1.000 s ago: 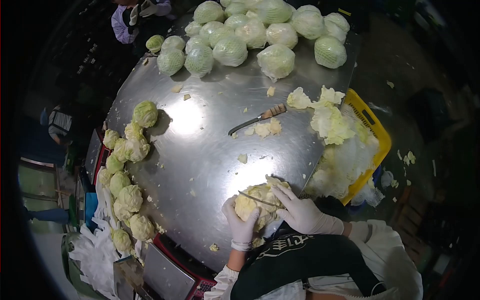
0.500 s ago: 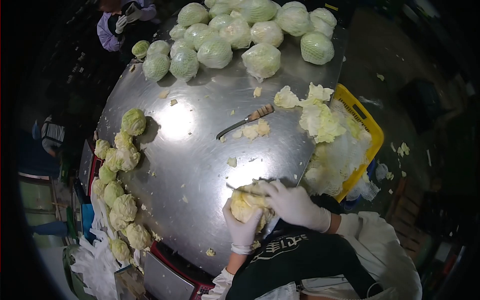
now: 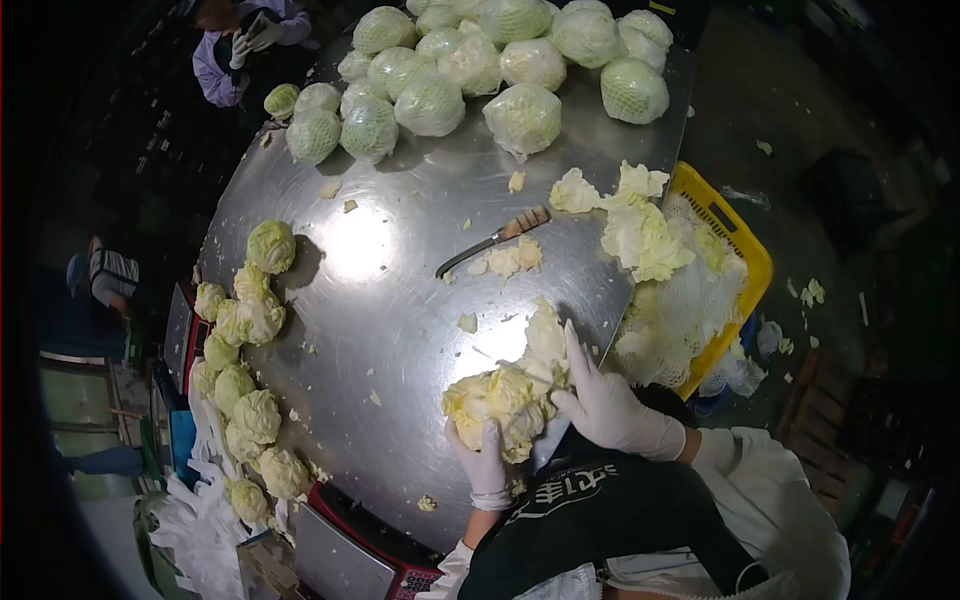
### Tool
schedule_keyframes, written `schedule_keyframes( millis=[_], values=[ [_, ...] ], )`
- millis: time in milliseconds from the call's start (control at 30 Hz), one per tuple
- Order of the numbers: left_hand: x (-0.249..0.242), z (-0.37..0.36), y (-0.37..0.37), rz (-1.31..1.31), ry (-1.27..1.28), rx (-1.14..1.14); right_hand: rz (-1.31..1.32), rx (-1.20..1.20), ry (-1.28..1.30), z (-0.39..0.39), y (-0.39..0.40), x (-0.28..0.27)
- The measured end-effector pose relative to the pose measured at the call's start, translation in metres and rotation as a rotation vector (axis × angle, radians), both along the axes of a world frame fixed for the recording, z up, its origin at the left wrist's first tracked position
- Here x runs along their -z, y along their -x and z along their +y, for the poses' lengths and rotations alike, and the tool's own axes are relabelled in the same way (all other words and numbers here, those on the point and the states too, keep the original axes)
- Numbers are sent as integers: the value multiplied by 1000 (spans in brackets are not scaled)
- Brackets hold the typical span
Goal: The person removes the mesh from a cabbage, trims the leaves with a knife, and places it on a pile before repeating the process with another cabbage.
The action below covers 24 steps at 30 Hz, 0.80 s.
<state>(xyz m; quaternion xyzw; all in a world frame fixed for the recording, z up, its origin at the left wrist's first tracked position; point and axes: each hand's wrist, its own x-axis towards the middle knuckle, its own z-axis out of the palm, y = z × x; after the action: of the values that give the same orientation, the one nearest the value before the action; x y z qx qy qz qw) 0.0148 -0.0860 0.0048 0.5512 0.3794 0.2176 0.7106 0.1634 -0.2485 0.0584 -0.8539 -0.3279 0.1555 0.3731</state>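
Note:
A pale yellow-green cabbage head (image 3: 495, 405) sits near the table's front edge, its outer leaves loose and ragged. My left hand (image 3: 480, 458), in a white glove, grips it from the near left side. On its right, my gloved right hand (image 3: 612, 408) has the fingers extended upward and the thumb apart. A thin knife blade (image 3: 522, 372) runs from this hand across the cabbage; its handle is hidden. Between the right hand and the head, a detached-looking leaf (image 3: 545, 342) stands up against the fingers.
Another curved knife (image 3: 492, 242) lies by leaf scraps (image 3: 512, 258) on the metal table (image 3: 400, 330). Wrapped cabbages (image 3: 430, 104) crowd the far end; bare cabbages (image 3: 255, 415) line the left edge. A yellow crate (image 3: 755, 270) holds leaves at right. A scale (image 3: 345, 560) stands front left; co-workers (image 3: 222, 65) are beyond.
My right hand has moved right and opened out from the cabbage, and a pale leaf now stands away from the head. My left hand still holds the cabbage.

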Motion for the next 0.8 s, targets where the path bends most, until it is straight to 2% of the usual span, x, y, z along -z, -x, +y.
schedule_keyframes(
  millis=[33,67,133,167,200,233,300,367,433,467,567,600,633,700,767,800],
  values=[
    [1,-1,0,6,16,-18,-171,-28,-21,0,5,1],
    [0,-3,0,10,16,-11,9,-61,35,-2,9,-1],
    [-2,-7,-2,15,-147,100,-17,-106,76,0,5,-7],
    [-2,-9,-2,16,-148,108,-47,-162,116,2,1,-13],
    [-2,-11,-2,36,-164,99,68,-204,110,3,-2,-25],
    [-3,-11,-3,55,-180,88,68,-198,108,6,-4,-27],
    [-7,-13,-4,49,-130,78,159,-324,267,9,-6,-29],
    [-7,-11,-5,40,-82,60,126,-276,217,11,-4,-1],
    [-1,-9,-3,80,-179,79,-71,-193,-37,13,-5,15],
    [-1,-9,-3,77,-181,79,98,-162,18,12,-13,9],
    [-6,-11,-4,72,-186,79,202,-54,-77,13,-40,35],
    [-14,-13,-8,37,-70,14,292,-41,-82,10,-43,37],
    [-19,-14,-11,3,48,-52,291,-42,-85,12,-40,25],
    [-17,-11,-9,-6,84,-60,185,-76,33,14,-25,-9],
    [-8,-9,-5,-15,123,-65,112,-107,28,18,-17,1],
    [1,-8,-1,3,-3,-6,36,-156,-34,20,-17,9]
  ],
)
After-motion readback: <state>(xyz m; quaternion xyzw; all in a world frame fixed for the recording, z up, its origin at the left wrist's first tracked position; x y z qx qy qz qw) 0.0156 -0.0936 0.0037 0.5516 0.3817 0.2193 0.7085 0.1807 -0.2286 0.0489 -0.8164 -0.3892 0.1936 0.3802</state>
